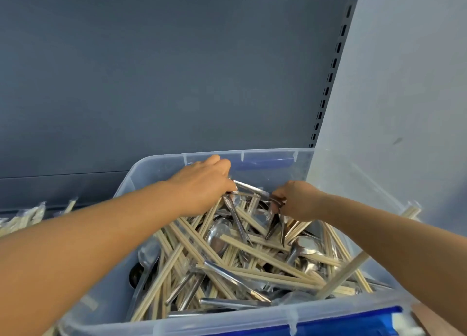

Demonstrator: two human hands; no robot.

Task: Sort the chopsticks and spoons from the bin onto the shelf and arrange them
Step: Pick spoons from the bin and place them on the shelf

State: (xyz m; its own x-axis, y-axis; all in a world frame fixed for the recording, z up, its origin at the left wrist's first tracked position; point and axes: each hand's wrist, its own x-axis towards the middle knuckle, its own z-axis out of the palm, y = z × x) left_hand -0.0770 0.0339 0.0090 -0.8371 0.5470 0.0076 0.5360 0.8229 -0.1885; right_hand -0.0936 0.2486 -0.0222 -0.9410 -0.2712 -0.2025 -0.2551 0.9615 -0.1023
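Gripping spoon handles, fingertips hidden, bin

The bin stands before me, with the shelf behind it and to its left. In the bin, chopsticks and spoons lie crossed in one heap. Both my arms reach over the near rim to the far end of the heap: my left hand is on the left, my right hand just beside it on the right. More chopsticks lie on the shelf, left of the bin. The back panel rises behind the shelf.
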